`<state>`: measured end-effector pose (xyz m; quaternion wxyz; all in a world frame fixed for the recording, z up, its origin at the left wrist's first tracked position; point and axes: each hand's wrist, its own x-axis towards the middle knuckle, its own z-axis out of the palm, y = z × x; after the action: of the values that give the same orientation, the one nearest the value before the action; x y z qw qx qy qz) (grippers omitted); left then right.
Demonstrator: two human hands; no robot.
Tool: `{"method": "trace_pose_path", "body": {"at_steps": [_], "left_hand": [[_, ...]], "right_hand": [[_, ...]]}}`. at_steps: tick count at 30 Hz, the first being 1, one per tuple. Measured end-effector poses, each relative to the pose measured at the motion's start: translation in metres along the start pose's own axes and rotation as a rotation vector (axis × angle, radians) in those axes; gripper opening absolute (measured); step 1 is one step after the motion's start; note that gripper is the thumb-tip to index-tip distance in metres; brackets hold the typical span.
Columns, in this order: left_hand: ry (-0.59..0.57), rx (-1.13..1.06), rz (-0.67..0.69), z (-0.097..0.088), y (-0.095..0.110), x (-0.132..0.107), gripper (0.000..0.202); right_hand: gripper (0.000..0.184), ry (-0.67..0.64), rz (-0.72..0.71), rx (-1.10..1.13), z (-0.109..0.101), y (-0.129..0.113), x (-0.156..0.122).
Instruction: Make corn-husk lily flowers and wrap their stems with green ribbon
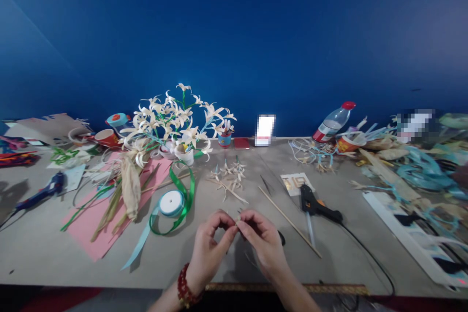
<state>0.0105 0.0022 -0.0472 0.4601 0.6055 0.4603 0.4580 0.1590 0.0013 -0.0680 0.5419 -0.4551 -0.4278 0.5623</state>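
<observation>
My left hand (208, 246) and my right hand (261, 241) meet above the near edge of the grey table (44, 248). The fingertips of both pinch a tiny pale piece (237, 222) between them; it is too small to name surely. A red bead bracelet (184, 290) circles my left wrist. Just beyond my hands lies a small pile of pale straw flowers (228, 178). A thin wooden stick (288, 221) and a black glue gun (316, 204) lie to the right of my right hand.
A bouquet of cream straw flowers (175, 119) stands in a white cup at the back. Pink paper (91, 222), dried husks, a ribbon spool (171, 203) with green ribbon lie left. A blue glue gun (40, 193), a tipped bottle (334, 121) and blue strips (420, 170) crowd the sides.
</observation>
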Motion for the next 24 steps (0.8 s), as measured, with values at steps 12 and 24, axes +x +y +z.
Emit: {"method": "trace_pose_path", "body": {"at_steps": [12,24], "left_hand": [[-0.053,-0.169,-0.09,0.002,-0.008,0.001,0.019],[-0.054,-0.087,-0.104,0.005,-0.008,0.0,0.022]], "right_hand": [[0.028,-0.002,-0.074,-0.103,0.001,-0.005,-0.002],[0.024,0.07,-0.133,-0.164,0.003,-0.007,-0.004]]}}
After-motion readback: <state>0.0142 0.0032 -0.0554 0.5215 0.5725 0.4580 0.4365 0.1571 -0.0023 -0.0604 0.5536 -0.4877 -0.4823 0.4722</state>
